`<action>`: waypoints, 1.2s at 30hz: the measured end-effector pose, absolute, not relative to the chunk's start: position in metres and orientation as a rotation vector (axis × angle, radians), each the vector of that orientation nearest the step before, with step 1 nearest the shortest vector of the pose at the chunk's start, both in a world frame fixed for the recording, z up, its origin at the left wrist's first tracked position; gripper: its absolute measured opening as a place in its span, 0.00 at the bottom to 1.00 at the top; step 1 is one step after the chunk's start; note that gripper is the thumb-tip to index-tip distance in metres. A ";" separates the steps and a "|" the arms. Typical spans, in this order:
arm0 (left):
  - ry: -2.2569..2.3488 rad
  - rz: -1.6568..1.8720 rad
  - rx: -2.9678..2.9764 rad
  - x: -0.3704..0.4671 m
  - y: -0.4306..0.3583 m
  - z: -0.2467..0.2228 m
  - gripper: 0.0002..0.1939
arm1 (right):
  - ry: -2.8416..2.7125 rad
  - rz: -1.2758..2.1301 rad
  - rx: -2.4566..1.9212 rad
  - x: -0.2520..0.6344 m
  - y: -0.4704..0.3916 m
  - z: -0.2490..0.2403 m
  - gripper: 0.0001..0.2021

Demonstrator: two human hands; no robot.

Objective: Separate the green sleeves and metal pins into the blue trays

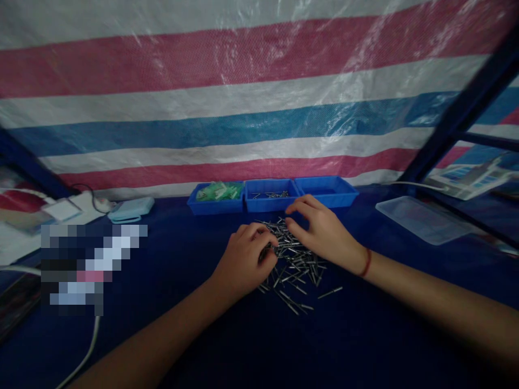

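Observation:
A loose heap of thin silvery blind rivets (298, 259) lies on the dark blue table, with several strays toward me. My left hand (249, 256) is at the heap's left side, fingers curled and thumb bent in; a few rivets show between thumb and forefinger. Over the right side of the heap hovers my right hand (318, 229), its thumb and fingers apart with nothing visible between them. Behind the heap, the middle blue bin (265, 204) holds some rivets.
The left blue bin (214, 207) contains green and clear plastic bags; the right bin (328, 200) joins the row. A clear plastic lid (424, 219) lies to the right. A light blue case (132, 209) and a white cable (95, 335) are on the left. Striped sheeting (243, 124) hangs behind.

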State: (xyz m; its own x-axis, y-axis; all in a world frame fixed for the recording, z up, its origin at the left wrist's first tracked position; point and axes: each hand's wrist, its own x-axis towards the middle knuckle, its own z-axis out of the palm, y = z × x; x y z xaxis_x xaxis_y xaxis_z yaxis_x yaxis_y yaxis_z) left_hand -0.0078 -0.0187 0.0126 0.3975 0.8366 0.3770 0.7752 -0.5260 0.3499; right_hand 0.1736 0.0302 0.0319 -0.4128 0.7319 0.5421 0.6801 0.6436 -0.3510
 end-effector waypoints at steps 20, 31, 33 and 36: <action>1.413 0.536 2.775 -0.002 -0.022 0.011 0.09 | -2.011 0.463 -1.113 0.198 0.014 -0.004 0.07; 1.347 0.503 2.667 0.000 -0.020 0.013 0.05 | -2.032 0.465 -1.063 0.197 0.014 -0.004 0.07; 1.356 0.526 2.665 0.002 -0.020 0.012 0.05 | -2.030 0.469 -1.061 0.197 0.014 -0.003 0.08; 1.386 0.574 2.649 0.004 -0.020 0.009 0.05 | -2.028 0.469 -1.064 0.197 0.013 -0.003 0.08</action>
